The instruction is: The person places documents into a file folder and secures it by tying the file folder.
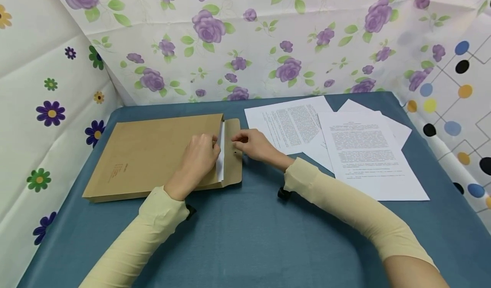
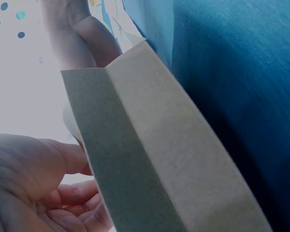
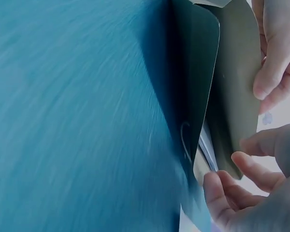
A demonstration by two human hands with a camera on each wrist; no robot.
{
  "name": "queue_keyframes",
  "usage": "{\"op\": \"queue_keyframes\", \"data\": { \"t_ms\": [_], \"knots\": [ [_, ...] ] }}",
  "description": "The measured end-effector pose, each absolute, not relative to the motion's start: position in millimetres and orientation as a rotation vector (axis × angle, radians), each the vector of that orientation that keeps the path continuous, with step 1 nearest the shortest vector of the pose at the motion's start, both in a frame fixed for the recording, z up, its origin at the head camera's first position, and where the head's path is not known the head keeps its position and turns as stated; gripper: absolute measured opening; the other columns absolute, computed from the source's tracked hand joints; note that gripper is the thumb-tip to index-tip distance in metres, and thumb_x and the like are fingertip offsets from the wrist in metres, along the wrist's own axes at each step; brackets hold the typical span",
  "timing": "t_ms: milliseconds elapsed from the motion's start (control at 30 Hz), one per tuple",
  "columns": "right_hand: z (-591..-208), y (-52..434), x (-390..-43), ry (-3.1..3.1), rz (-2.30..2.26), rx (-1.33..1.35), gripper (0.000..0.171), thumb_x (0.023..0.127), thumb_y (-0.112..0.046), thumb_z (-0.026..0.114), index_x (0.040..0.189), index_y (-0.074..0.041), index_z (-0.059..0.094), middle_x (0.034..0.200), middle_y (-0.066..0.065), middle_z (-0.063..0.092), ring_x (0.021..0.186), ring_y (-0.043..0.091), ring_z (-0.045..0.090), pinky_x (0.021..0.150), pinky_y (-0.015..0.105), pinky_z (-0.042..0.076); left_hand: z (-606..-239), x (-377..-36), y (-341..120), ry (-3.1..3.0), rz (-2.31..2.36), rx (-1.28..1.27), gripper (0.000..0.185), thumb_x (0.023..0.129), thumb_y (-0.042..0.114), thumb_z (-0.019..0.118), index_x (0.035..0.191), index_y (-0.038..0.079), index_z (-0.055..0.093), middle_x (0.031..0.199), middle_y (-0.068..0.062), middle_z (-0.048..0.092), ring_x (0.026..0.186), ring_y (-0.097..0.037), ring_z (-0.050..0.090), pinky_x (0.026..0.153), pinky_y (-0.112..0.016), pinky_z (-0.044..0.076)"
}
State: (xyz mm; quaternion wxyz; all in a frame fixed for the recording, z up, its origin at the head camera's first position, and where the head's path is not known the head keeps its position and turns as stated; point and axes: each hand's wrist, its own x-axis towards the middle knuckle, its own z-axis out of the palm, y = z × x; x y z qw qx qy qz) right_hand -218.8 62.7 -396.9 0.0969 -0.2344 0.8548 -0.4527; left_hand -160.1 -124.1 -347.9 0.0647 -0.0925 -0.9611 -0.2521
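A brown kraft-paper file envelope (image 1: 153,151) lies on the table, with small red print near its lower left corner. Its flap (image 1: 233,164) is folded out to the right, and white papers (image 1: 221,151) show in the opening. My left hand (image 1: 201,156) pinches the edge of the envelope's upper panel (image 3: 232,63) at the opening, lifting it a little. Over the flap, my right hand (image 1: 251,144) has its fingers loosely bent, with a gap between thumb and forefinger. Its fingertips (image 3: 213,181) are right at the flap's edge, beside a thin string (image 3: 184,140).
Several printed sheets (image 1: 368,151) lie overlapping on the right of the blue-covered table (image 1: 245,237). Flower-patterned cloth (image 1: 215,58) stands behind the table, with more patterned cloth along both sides.
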Motion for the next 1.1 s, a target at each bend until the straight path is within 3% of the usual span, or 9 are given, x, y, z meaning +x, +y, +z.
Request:
{"op": "queue_keyframes", "data": {
  "t_ms": [300, 600, 833, 1100],
  "knots": [
    [-392.7, 96.7, -214.5, 2.652, -1.192, -0.862, 0.041, 0.102, -0.022, 0.065, 0.136, 0.001, 0.064, 0.137, 0.018, 0.062, 0.124, 0.037, 0.058, 0.097, 0.049, 0.05, -346.3, -159.3, -122.7, -2.893, -0.771, -0.281, 0.024, 0.095, -0.004, 0.056, 0.11, -0.015, 0.071, 0.11, -0.029, 0.071, 0.092, -0.036, 0.071, 0.075, -0.044, 0.06],
    [-390.3, 130.4, -214.4, 2.761, -1.11, -0.877, 0.051, 0.1, -0.025, 0.069, 0.141, 0.004, 0.058, 0.145, 0.021, 0.056, 0.132, 0.038, 0.054, 0.098, 0.051, 0.051, -347.1, -161.0, -122.6, -2.881, -0.779, -0.293, 0.024, 0.095, -0.005, 0.056, 0.108, -0.015, 0.072, 0.108, -0.029, 0.071, 0.087, -0.034, 0.071, 0.071, -0.043, 0.06],
    [-386.0, 164.2, -212.2, 2.834, -1.018, -0.813, 0.064, 0.097, -0.029, 0.073, 0.148, 0.004, 0.052, 0.154, 0.025, 0.046, 0.145, 0.041, 0.039, 0.117, 0.057, 0.031, -346.8, -161.7, -121.4, -2.893, -0.773, -0.284, 0.025, 0.094, -0.005, 0.055, 0.11, -0.014, 0.072, 0.111, -0.028, 0.071, 0.088, -0.033, 0.07, 0.073, -0.042, 0.059],
    [-381.3, 210.7, -212.1, 2.907, -0.907, -0.727, 0.077, 0.095, -0.036, 0.075, 0.155, 0.001, 0.043, 0.161, 0.026, 0.035, 0.151, 0.043, 0.025, 0.119, 0.062, 0.022, -346.8, -161.3, -120.6, -2.895, -0.784, -0.272, 0.025, 0.094, -0.006, 0.055, 0.109, -0.014, 0.072, 0.113, -0.029, 0.07, 0.09, -0.034, 0.069, 0.075, -0.044, 0.06]
  ]
}}
